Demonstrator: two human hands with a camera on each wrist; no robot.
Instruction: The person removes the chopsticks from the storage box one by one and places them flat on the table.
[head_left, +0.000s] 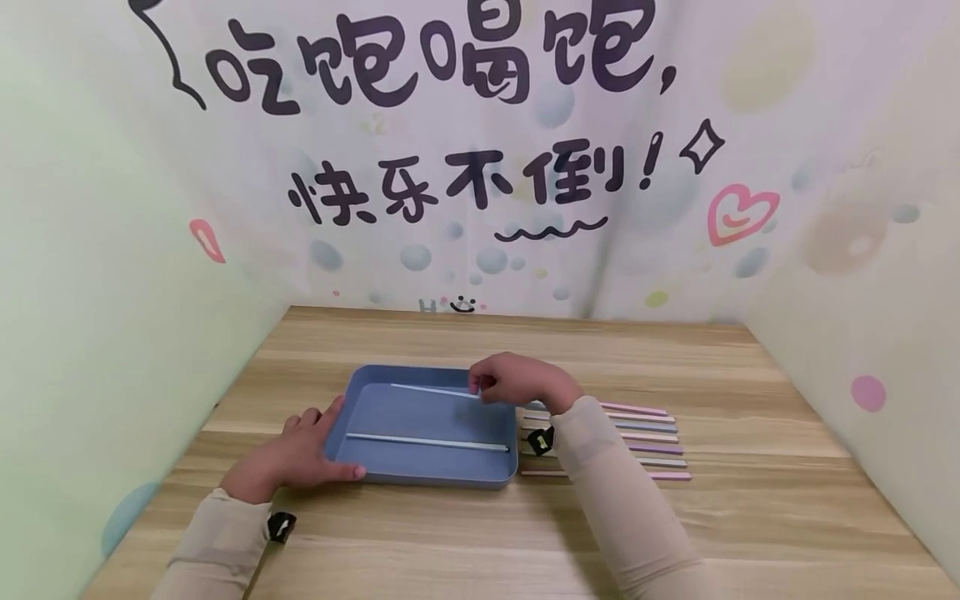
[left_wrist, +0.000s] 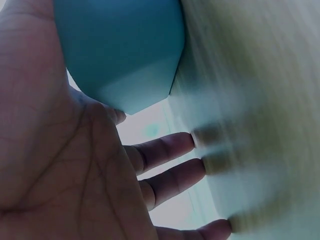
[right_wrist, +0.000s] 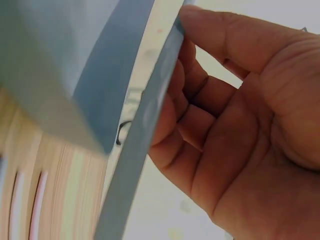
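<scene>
My right hand pinches a pale blue-grey chopstick between thumb and curled fingers, over the right far corner of a blue rectangular tray. The held chopstick's thin end reaches left across the tray in the head view. Inside the tray, closer to its near side, lies another pale chopstick. My left hand is against the tray's left near corner, its thumb along the near rim. In the left wrist view its fingers stretch out past the tray's outer wall, with tips at the table.
Several pink, white, blue, purple and grey chopsticks lie side by side on the wooden table, right of the tray, partly hidden under my right forearm. A printed white wall closes off the back, with further walls at both sides.
</scene>
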